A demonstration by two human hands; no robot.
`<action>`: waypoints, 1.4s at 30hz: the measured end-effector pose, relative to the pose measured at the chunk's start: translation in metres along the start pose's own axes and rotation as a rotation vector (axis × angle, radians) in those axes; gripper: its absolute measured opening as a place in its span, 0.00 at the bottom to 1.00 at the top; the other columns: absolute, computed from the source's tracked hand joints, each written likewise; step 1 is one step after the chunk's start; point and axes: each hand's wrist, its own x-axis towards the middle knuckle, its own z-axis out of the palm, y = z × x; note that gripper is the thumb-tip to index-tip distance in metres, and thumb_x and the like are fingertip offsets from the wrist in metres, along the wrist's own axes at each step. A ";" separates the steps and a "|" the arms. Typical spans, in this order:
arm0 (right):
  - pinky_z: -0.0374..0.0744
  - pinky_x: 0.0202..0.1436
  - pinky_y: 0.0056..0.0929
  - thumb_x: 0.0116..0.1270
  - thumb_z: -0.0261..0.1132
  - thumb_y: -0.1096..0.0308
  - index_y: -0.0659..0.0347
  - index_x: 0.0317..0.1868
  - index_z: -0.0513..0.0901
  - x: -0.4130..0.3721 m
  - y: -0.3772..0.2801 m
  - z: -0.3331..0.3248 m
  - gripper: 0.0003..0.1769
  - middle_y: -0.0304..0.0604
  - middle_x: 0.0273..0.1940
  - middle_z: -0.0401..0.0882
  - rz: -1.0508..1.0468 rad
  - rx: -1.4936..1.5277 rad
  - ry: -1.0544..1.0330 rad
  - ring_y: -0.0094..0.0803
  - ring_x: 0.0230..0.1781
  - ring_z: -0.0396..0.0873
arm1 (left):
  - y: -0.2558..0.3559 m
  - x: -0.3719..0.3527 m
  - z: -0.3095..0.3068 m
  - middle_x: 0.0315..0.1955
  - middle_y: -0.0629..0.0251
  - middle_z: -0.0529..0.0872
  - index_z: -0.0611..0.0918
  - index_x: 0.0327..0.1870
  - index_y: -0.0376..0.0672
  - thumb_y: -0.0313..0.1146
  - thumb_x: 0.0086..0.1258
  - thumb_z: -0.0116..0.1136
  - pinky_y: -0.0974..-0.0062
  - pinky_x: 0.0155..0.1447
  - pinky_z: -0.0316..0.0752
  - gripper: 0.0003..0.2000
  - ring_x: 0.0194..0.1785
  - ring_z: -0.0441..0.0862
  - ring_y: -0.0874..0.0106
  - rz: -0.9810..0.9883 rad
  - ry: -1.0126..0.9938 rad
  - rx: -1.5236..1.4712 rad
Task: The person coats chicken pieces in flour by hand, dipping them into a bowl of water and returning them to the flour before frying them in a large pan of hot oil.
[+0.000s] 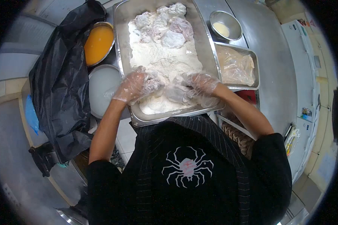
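A large steel tray (121, 45) holds a bed of white flour (165, 60). Several floured meat pieces (169, 26) lie heaped at its far end. My left hand (133, 86) and my right hand (201, 84), both in clear plastic gloves, are at the tray's near end. Between them they press and hold a flour-coated piece of meat (172, 92). Flour hides most of that piece.
Left of the tray stand a bowl of orange liquid (98, 43) and a bowl of white liquid (101, 88), beside a black plastic bag (60, 82). To the right are a small steel bowl (225, 25) and a smaller tray with a plastic bag (236, 67).
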 end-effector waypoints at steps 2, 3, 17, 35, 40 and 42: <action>0.74 0.42 0.35 0.58 0.57 0.62 0.58 0.49 0.71 -0.002 0.001 -0.003 0.18 0.51 0.39 0.73 -0.046 0.030 0.029 0.44 0.39 0.74 | 0.026 -0.009 -0.029 0.34 0.50 0.78 0.79 0.36 0.37 0.39 0.57 0.54 0.64 0.45 0.72 0.13 0.39 0.77 0.56 -0.095 -0.004 -0.042; 0.74 0.42 0.35 0.58 0.57 0.62 0.57 0.50 0.71 -0.003 0.000 -0.001 0.20 0.50 0.39 0.73 0.063 -0.036 0.009 0.43 0.40 0.74 | 0.034 -0.014 -0.037 0.33 0.50 0.78 0.79 0.35 0.37 0.40 0.57 0.54 0.64 0.45 0.72 0.14 0.39 0.77 0.57 -0.174 -0.018 -0.079; 0.69 0.54 0.34 0.53 0.60 0.58 0.57 0.50 0.71 0.000 -0.013 -0.022 0.23 0.50 0.40 0.74 0.100 -0.195 0.281 0.41 0.46 0.72 | 0.017 -0.018 0.016 0.45 0.50 0.74 0.69 0.53 0.35 0.51 0.59 0.51 0.64 0.47 0.73 0.28 0.47 0.73 0.61 -0.178 0.329 0.158; 0.72 0.52 0.36 0.53 0.63 0.56 0.45 0.54 0.71 -0.006 -0.056 -0.138 0.26 0.45 0.49 0.73 0.028 -0.345 0.441 0.40 0.50 0.72 | 0.005 -0.100 -0.070 0.40 0.54 0.79 0.76 0.41 0.36 0.34 0.53 0.61 0.72 0.47 0.72 0.16 0.42 0.77 0.65 -0.505 0.996 0.014; 0.76 0.47 0.33 0.54 0.62 0.56 0.47 0.51 0.74 0.041 -0.096 -0.177 0.22 0.47 0.46 0.74 -0.358 -0.043 0.571 0.35 0.43 0.76 | -0.042 -0.130 -0.047 0.37 0.51 0.77 0.74 0.42 0.35 0.34 0.54 0.57 0.67 0.47 0.69 0.17 0.42 0.75 0.59 -0.567 0.919 -0.179; 0.76 0.48 0.33 0.54 0.62 0.57 0.48 0.50 0.75 0.066 -0.127 -0.181 0.21 0.47 0.45 0.74 -0.327 -0.035 0.478 0.36 0.44 0.75 | -0.053 -0.136 -0.022 0.36 0.55 0.81 0.77 0.39 0.35 0.27 0.57 0.52 0.73 0.46 0.71 0.09 0.39 0.78 0.65 -0.706 0.933 -0.139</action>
